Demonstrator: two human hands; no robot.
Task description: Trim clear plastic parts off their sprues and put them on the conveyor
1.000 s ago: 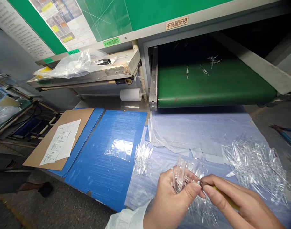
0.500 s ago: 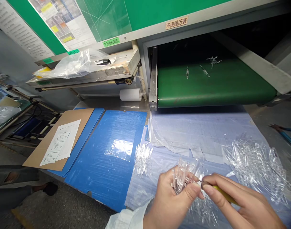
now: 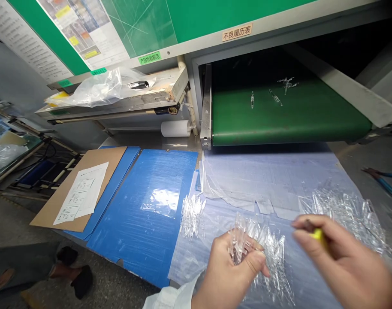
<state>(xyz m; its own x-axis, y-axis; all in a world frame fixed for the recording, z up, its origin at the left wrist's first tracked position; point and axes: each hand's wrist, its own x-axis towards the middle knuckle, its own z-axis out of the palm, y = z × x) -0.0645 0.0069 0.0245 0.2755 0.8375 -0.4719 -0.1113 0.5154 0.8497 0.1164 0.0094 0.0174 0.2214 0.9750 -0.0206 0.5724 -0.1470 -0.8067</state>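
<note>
Several clear plastic pieces (image 3: pixel 239 238) stand bunched in my left hand (image 3: pixel 230 268), its fingers wrapped round them. Off to the right, my right hand (image 3: pixel 337 257) grips a yellow-handled tool (image 3: pixel 318 235), apart from the left hand; its tip is hard to make out. Beside and under my left hand lies a pile of clear pieces (image 3: pixel 276 262). A small, neat pile of them (image 3: pixel 192 214) sits on the sheet's left part. The larger heap (image 3: pixel 350 219) lies behind my right hand, partly hidden by it.
A green conveyor belt (image 3: pixel 279 120) with a few clear pieces stands beyond the plastic-covered table (image 3: pixel 263 171). Blue-handled pliers (image 3: pixel 387 184) lie far right. Blue boards (image 3: pixel 144 180) and cardboard with paper (image 3: pixel 110 165) are left. A person's legs (image 3: pixel 25 266) show lower left.
My right hand has moved right, away from my left hand, with the yellow-handled tool. The left hand has barely shifted. At lower left, the person's feet have moved further into view.
</note>
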